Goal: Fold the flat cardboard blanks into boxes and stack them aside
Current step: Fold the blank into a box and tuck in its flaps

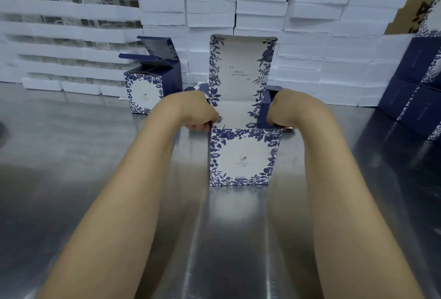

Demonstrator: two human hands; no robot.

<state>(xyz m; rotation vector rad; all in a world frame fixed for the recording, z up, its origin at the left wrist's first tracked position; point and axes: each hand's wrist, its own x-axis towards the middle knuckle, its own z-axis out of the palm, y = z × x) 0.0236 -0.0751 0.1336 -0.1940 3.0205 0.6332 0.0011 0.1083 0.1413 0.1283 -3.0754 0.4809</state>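
The blue-flowered white cardboard box (243,155) was seen upright on the shiny metal table (95,155), lid flap (241,69) raised; its upper side edges were gripped by the left hand (200,116) and the right hand (284,110).

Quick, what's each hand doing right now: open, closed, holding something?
Left hand: closed, gripping the upper left edge of the open box.
Right hand: closed, gripping the same box's upper right edge.

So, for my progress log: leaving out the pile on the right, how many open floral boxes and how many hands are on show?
Blue-and-white floral cardboard boxes, lids up: 2
Hands, both gripping the nearer box: 2
Total: 4
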